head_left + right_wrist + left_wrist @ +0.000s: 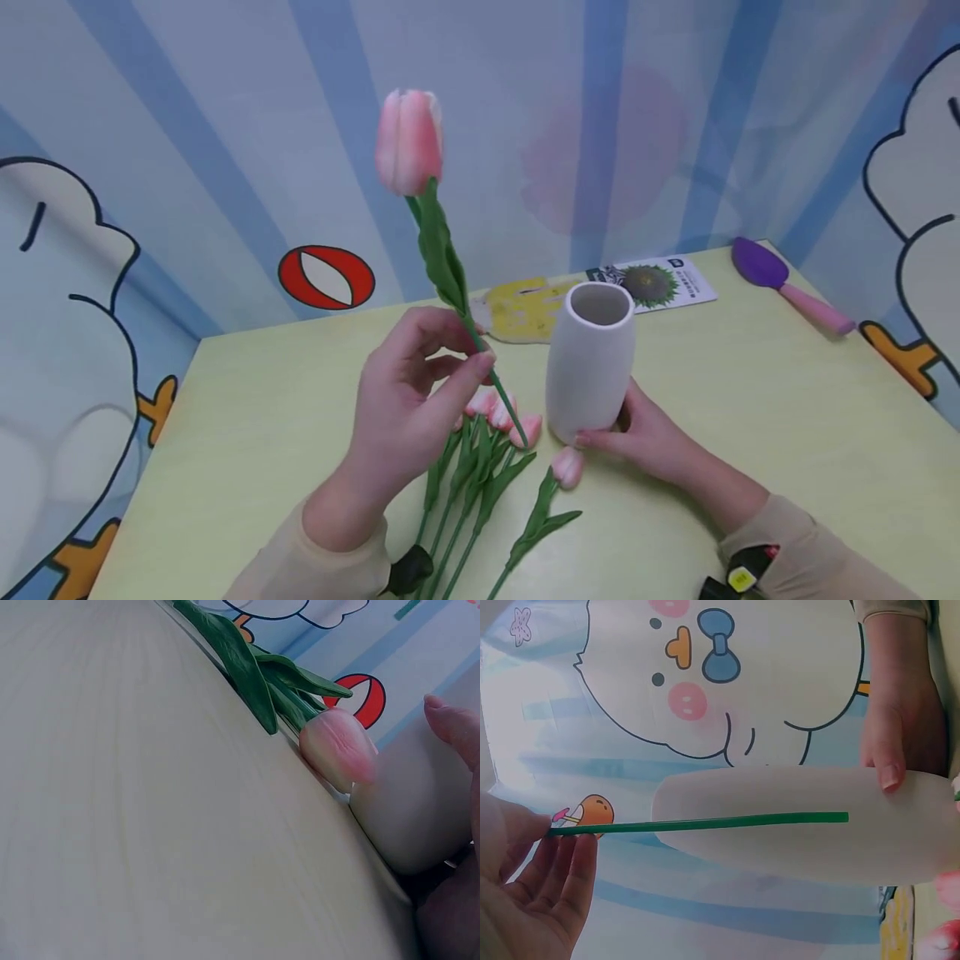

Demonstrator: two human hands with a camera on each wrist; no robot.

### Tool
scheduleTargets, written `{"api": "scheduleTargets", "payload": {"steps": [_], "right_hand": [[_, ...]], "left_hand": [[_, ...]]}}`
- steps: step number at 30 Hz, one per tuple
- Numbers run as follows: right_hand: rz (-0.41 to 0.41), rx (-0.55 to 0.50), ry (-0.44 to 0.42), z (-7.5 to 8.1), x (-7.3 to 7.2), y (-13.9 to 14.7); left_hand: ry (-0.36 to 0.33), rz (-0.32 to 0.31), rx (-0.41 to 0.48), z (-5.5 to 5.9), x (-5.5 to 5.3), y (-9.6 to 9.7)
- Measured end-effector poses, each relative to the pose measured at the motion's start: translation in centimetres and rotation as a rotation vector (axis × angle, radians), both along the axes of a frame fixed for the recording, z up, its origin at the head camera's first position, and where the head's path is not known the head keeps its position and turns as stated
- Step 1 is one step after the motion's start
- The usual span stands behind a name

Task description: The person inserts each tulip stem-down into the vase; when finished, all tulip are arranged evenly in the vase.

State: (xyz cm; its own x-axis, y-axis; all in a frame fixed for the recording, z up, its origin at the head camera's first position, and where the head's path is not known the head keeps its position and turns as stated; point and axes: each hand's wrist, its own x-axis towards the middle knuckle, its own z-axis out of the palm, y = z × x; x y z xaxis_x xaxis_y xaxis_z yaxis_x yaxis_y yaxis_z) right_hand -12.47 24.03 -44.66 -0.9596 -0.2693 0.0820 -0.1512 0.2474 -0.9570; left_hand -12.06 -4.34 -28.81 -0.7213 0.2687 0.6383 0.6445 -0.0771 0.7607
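Blue-striped wall (498, 75), printed with cartoon figures, is seen behind a pale yellow table (247, 400) where loose tulips (498, 492) and a purple-and-pink trowel (797, 297) are laid. One pink tulip (447, 271) is pinched by its stem between the left hand's (423, 400) thumb and fingers, its stem end outside an upright white vase (590, 367), gripped near the base by the right hand (652, 437). Such low steadying seems well judged; the stem tip, below the rim, is best raised clear of it.
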Motion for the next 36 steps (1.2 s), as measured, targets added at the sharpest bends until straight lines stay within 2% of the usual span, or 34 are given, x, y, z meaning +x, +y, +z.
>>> {"api": "scheduleTargets", "payload": {"steps": [7, 16, 22, 30, 36], "right_hand": [[-0.001, -0.007, -0.014, 0.0, 0.0, 0.1], [-0.006, -0.019, -0.03, 0.2, 0.1, 0.0], [-0.01, -0.01, -0.027, 0.1, 0.2, 0.2], [-0.002, -0.017, -0.029, 0.2, 0.2, 0.2], [-0.006, -0.003, -0.021, 0.1, 0.1, 0.2]], "left_hand": [[0.035, -0.011, 0.042, 1.1, -0.2, 1.1], [0.04, -0.054, 0.093, 1.2, -0.7, 1.9], [0.063, -0.044, 0.093, 1.8, -1.0, 2.5], [0.123, -0.058, 0.157, 2.6, -1.0, 2.7], [0.127, -0.077, 0.205, 2.9, -1.0, 2.6]]}}
